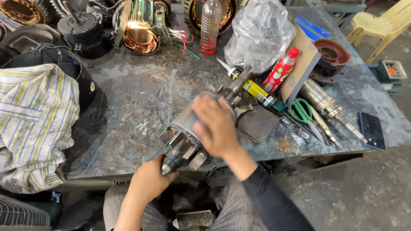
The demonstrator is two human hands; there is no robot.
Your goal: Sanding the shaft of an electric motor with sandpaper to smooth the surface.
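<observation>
Your fingers (208,112) lie flat over the motor rotor (195,128), which rests tilted at the near edge of the steel bench (141,98); your right hand (216,126) presses its drum, your left hand (150,179) grips its shaft end, green scissors (302,112) to the rotor's right.

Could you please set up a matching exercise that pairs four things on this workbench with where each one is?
Things:
1. grey metal motor rotor
2. green-handled scissors
3. striped yellow and blue cloth
4. tall clear plastic bottle with red liquid

Places:
A. draped over the bench's left end
B. standing at the far edge, beside a copper-wound stator
C. under the right hand, its shaft end gripped by the left hand
D. lying flat toward the right, near a dark flat phone

Pairs: 1-C, 2-D, 3-A, 4-B
</observation>
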